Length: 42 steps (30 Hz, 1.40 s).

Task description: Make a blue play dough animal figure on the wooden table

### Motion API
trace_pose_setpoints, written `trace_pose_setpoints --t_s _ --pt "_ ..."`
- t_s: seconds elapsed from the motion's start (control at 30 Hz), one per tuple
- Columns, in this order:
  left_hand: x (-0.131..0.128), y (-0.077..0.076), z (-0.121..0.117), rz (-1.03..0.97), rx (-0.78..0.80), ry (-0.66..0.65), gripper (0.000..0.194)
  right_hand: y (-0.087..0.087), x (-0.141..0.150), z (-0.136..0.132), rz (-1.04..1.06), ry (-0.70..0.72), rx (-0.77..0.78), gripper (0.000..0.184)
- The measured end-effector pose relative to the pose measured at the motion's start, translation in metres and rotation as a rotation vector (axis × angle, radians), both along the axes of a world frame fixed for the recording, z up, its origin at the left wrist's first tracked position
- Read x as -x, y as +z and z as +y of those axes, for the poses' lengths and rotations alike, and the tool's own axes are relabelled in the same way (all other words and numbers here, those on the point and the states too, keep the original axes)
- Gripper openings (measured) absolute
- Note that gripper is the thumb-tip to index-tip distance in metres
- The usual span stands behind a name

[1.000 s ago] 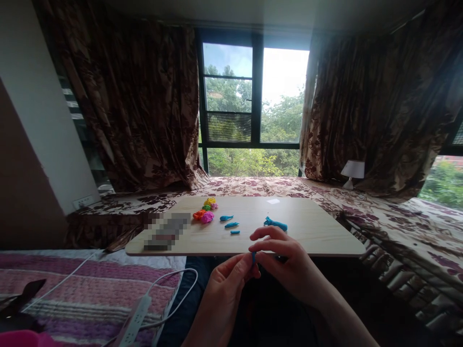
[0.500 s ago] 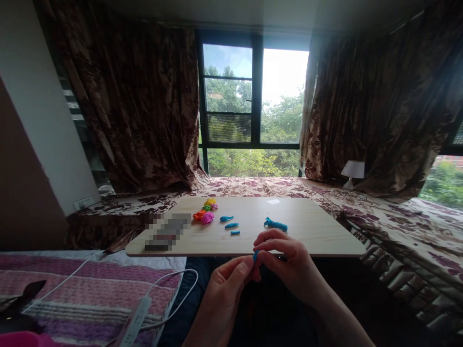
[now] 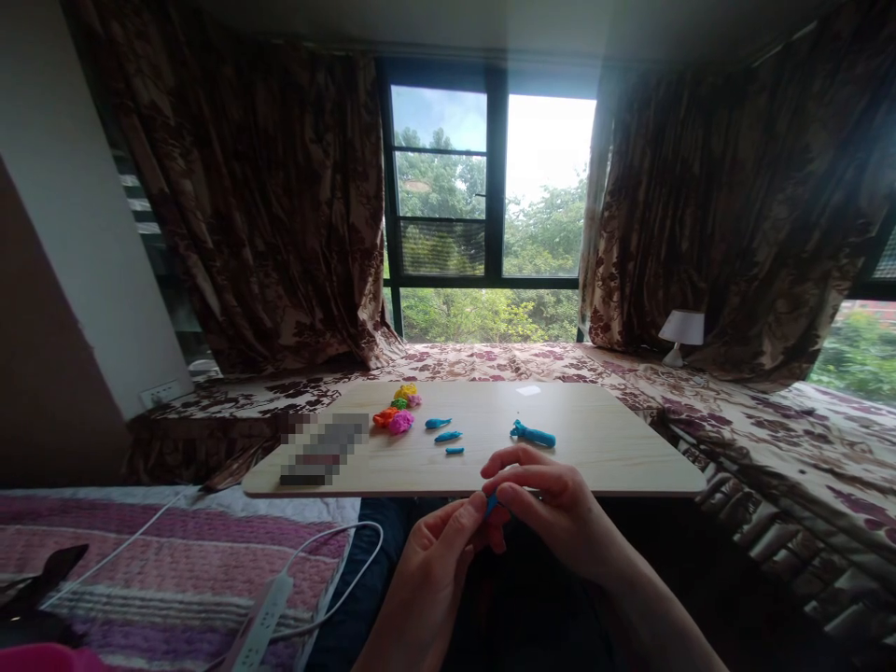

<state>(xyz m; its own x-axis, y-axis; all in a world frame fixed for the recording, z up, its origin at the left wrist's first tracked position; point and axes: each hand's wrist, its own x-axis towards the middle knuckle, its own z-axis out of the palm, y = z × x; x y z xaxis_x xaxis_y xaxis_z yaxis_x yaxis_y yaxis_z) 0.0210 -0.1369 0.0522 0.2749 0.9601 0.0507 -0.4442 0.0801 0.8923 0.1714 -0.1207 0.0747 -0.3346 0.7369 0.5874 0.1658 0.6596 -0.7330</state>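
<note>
A small piece of blue modelling clay (image 3: 491, 504) is pinched between my two hands, just off the near edge of the low table (image 3: 602, 467). My left hand (image 3: 444, 537) grips it between thumb and fingers. From the other side, my right hand (image 3: 542, 495) presses on it with bent fingers. On the tabletop ahead lie three small blue clay pieces (image 3: 448, 436) in a short column. A thicker blue clay roll (image 3: 536, 435) with a ragged left end rests beyond my right hand.
Yellow, green, orange and pink clay lumps (image 3: 400, 422) sit at the table's left. Beside them is a blurred-out dark object (image 3: 326, 450). A white scrap (image 3: 528, 390) lies at the back. A power strip (image 3: 262, 621) with a white cable rests on the striped bedding (image 3: 175, 579).
My fingers have shifted around the blue clay, which turned from upright to slanted. My right fingers bent closer, then spread slightly. The things on the table stayed put.
</note>
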Motion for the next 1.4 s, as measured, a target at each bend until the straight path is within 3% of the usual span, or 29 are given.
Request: trace_pose_setpoints --t_s 0.43,0.63,0.73,1.03,1.23,1.4 --pt "0.003 0.0 0.0 0.008 -0.028 -0.018 0.029 0.001 -0.006 -0.002 -0.042 -0.066 -0.072 0.011" --pt "0.003 -0.002 0.0 0.023 -0.018 -0.014 0.029 -0.002 -0.006 -0.001 -0.052 -0.075 -0.111 0.022" --pt "0.002 0.0 0.001 0.003 -0.029 -0.003 0.03 -0.002 -0.005 -0.001 -0.056 -0.077 -0.123 0.016" --pt "-0.004 -0.001 0.0 -0.049 0.036 0.215 0.03 -0.013 -0.003 0.003 0.088 -0.147 -0.153 0.012" --pt "-0.006 -0.004 0.004 -0.114 0.053 0.298 0.023 -0.016 0.004 -0.004 0.018 -0.214 -0.201 0.014" --pt "-0.004 0.0 0.003 -0.084 0.011 0.213 0.015 -0.004 -0.001 -0.009 -0.111 -0.207 -0.235 0.024"
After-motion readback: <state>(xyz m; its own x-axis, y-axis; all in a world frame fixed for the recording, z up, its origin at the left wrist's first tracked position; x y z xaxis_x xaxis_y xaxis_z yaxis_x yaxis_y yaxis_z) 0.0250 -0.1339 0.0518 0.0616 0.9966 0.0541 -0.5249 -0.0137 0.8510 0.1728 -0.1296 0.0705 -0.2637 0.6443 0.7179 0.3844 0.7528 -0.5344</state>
